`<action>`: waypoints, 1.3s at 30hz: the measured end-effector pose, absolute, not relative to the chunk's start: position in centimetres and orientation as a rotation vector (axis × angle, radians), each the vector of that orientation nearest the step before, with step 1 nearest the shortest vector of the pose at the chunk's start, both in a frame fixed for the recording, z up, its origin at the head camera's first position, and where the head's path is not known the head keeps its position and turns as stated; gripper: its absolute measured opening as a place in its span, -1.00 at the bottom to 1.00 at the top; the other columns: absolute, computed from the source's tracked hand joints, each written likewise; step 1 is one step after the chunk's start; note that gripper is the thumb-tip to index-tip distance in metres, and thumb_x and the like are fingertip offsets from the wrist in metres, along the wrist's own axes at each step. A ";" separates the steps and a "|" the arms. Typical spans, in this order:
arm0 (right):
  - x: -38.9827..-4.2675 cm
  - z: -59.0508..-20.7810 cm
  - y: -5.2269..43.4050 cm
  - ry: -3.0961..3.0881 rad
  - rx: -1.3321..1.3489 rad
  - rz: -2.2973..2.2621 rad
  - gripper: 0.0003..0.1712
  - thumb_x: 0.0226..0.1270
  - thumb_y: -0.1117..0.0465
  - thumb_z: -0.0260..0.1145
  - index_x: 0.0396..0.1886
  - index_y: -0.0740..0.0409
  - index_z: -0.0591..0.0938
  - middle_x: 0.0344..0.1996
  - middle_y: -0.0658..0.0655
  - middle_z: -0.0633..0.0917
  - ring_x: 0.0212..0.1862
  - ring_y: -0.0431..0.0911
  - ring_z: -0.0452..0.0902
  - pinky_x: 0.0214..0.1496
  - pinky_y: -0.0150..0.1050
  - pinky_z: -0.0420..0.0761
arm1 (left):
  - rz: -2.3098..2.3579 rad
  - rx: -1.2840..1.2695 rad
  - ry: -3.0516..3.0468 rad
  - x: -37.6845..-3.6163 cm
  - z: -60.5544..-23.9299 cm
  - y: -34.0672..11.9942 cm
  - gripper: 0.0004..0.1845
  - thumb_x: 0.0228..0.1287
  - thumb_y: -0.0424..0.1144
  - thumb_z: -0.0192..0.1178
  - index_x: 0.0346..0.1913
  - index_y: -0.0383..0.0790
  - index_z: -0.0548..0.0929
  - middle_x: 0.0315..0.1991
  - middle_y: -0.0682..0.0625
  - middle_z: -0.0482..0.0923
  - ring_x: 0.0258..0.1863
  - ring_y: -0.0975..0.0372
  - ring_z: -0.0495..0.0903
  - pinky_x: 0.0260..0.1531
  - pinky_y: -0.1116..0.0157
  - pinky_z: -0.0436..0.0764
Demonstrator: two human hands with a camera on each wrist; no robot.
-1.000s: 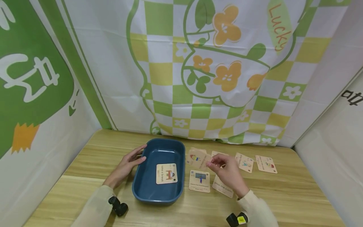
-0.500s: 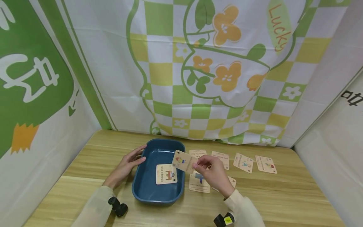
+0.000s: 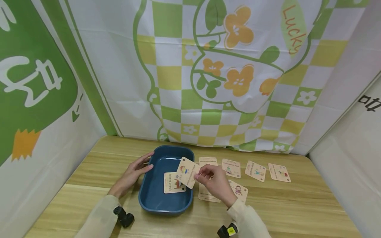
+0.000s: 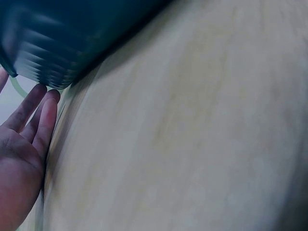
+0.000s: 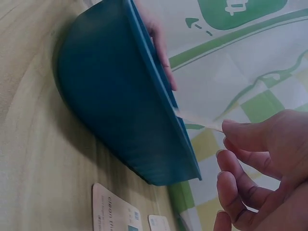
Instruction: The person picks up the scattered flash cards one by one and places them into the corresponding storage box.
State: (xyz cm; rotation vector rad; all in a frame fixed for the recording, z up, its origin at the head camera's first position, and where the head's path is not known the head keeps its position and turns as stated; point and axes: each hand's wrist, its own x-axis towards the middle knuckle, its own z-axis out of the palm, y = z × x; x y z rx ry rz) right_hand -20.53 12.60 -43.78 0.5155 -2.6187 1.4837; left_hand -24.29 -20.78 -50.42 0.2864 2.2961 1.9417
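My right hand pinches a picture card by its edge between thumb and fingers, over the right rim of the blue bin. In the right wrist view the held card shows edge-on beside the rim. Inside the bin lies a "take a break" card, partly covered from the head view by the held one. My left hand touches the bin's left side with fairly straight fingers. The left wrist view shows these fingers by the bin's outer wall.
Right of the bin, cards lie in two rows: a "sweep the floor" card, more back-row cards, and front ones partly behind my right hand. A patterned curtain hangs behind the wooden table.
My right hand has carried the pinched card leftward from above the other cards to the bin's right rim, and the card has turned. My left hand has stayed in place.
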 end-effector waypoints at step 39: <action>-20.7 -45.1 11.5 -2.705 0.511 1.443 -0.94 0.34 0.22 0.44 -0.36 0.07 0.73 -0.57 -0.07 0.59 -0.49 -0.19 0.48 -0.46 -0.35 0.48 | 1.950 0.283 2.277 -24.4 -50.5 -20.8 -0.34 0.50 -0.05 0.19 0.57 0.01 0.27 0.55 -0.20 0.13 0.53 -0.20 0.03 0.42 -0.30 0.01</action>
